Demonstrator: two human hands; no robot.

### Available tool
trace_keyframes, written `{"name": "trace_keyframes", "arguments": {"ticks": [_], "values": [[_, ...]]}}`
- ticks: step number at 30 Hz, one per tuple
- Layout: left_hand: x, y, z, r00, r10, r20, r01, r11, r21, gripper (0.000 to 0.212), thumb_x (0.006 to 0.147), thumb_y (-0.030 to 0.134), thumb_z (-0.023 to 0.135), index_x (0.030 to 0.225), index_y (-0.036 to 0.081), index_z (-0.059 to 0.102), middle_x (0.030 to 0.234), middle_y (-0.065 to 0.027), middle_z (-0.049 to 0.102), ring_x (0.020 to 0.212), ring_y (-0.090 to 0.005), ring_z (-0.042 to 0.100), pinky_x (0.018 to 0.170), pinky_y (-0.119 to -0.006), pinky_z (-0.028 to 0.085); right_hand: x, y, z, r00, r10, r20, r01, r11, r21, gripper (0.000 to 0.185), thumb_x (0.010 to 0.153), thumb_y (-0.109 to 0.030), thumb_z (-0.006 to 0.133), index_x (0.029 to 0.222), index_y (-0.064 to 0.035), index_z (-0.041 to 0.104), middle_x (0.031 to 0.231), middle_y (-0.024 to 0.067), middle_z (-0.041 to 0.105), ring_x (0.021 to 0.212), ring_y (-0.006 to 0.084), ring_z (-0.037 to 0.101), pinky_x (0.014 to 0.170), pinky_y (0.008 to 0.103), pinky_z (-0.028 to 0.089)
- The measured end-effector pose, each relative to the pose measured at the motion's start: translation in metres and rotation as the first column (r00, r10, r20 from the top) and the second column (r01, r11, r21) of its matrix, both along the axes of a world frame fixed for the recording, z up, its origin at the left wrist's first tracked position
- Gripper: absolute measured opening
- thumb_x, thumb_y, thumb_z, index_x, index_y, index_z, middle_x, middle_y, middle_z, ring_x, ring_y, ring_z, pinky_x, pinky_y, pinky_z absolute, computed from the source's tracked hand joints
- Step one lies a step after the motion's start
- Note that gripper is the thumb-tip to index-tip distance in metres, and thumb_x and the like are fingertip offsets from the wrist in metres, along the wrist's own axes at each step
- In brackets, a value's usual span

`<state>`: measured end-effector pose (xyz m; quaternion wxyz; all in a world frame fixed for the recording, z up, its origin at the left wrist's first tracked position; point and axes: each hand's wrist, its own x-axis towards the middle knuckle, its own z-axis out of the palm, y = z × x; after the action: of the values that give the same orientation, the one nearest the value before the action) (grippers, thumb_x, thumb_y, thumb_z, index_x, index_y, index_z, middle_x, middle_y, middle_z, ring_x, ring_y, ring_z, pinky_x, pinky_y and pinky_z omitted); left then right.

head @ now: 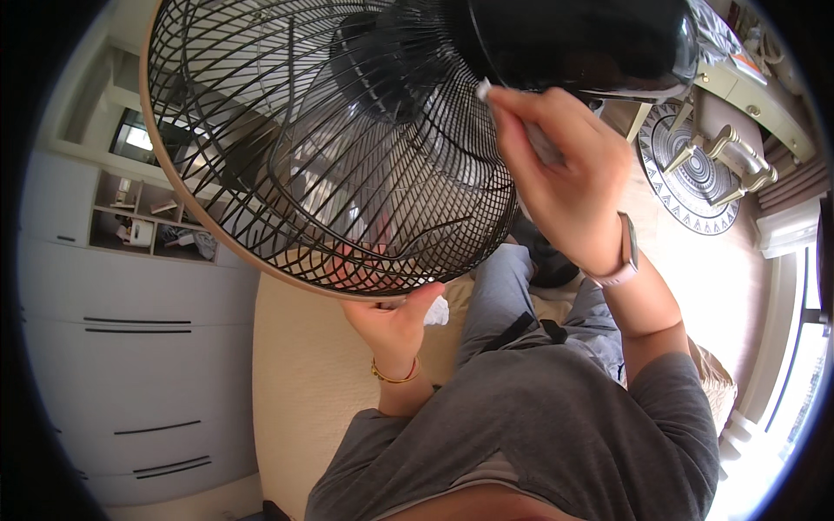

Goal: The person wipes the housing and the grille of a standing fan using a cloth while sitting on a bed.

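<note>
An electric fan with a black wire grille (313, 195) and a beige outer rim fills the upper left, its glossy black motor housing (580, 45) at the top. My left hand (391, 319) holds the lower rim, thumb outside and fingers seen through the wires. A crumpled white tissue (436, 311) shows beside that thumb. My right hand (567, 163) pinches a small white wad (483, 90), perhaps tissue, between thumb and forefinger at the back of the grille, close to the housing. Translucent fan blades are visible inside the grille.
A beige-covered bed (313, 352) lies below the fan. White cabinets (143, 384) with open shelves (156, 218) line the left. At the right are a cream desk (749, 98), a stool (730, 156) and a round patterned rug (664, 189), with a window at the lower right.
</note>
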<state>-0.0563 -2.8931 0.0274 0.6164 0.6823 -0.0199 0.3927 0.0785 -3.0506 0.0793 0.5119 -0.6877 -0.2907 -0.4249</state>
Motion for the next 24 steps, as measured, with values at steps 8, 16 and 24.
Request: {"name": "trace_keyframes", "arguments": {"ticks": [8,16,24], "values": [[-0.001,-0.001,0.0,1.0,0.02,0.011,-0.02,0.999,-0.033,0.089,0.06,-0.001,0.081,0.132,-0.007,0.029,0.118,-0.0197,0.052,0.099,-0.0227,0.059,0.082,-0.031,0.053,0.016,0.024,-0.011,0.997,0.075,0.014,-0.076,0.994,0.083,0.014,0.08,0.002,0.063,0.093,-0.0017,0.067,0.059,0.0058,0.047,0.049,0.013,0.045,0.046,0.0252,0.036],[0.001,-0.003,0.005,0.999,0.025,-0.029,-0.026,1.0,-0.013,0.091,0.06,-0.002,0.08,0.134,-0.007,0.026,0.123,-0.0236,0.05,0.103,-0.0261,0.058,0.084,-0.034,0.052,-0.006,0.016,-0.006,0.87,0.464,-0.169,-0.427,0.878,0.215,0.012,0.082,0.0,0.061,0.091,0.001,0.067,0.061,0.0034,0.051,0.052,0.0077,0.045,0.048,0.0218,0.035],[-0.001,-0.005,0.004,0.999,0.003,-0.034,-0.005,1.0,-0.031,0.091,0.061,-0.001,0.08,0.134,-0.007,0.026,0.124,-0.0255,0.05,0.104,-0.0256,0.058,0.085,-0.033,0.051,-0.001,0.011,-0.008,0.4,0.889,-0.224,-0.527,0.424,0.736,0.012,0.083,-0.006,0.063,0.089,0.0025,0.067,0.076,0.0046,0.066,0.067,0.0046,0.057,0.061,0.0191,0.045]]}}
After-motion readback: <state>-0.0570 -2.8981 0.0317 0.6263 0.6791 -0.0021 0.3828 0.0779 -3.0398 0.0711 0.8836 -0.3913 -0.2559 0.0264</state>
